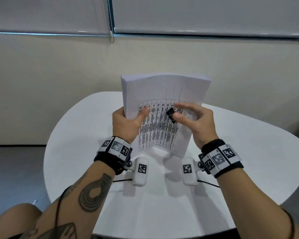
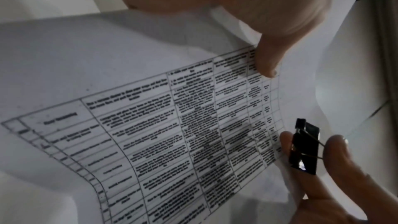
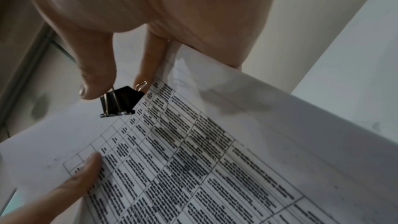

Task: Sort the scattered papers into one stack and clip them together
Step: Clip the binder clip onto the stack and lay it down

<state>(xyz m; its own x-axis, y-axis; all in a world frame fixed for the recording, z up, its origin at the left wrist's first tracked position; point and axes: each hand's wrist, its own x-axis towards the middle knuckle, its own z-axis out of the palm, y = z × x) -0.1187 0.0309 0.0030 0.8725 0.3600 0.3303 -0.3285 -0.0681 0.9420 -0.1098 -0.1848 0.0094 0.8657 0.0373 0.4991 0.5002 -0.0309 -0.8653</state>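
A thick stack of white papers [image 1: 155,94] stands tilted above the table, its top sheet printed with a dense table [image 2: 172,134]. My left hand [image 1: 128,121] grips the stack's left edge, thumb [image 2: 267,62] pressed on the printed sheet. My right hand [image 1: 190,116] pinches a black binder clip [image 1: 171,115] by its wire handles between thumb and forefinger, in front of the sheet's middle. The right wrist view shows the clip [image 3: 120,102] held just over the paper [image 3: 215,159]. Whether its jaws touch the sheet is unclear.
A rounded white table [image 1: 231,161] lies beneath the hands. A beige wall and closed blinds with a pull cord [image 1: 110,35] stand behind it. Grey floor [image 1: 16,169] shows at the left.
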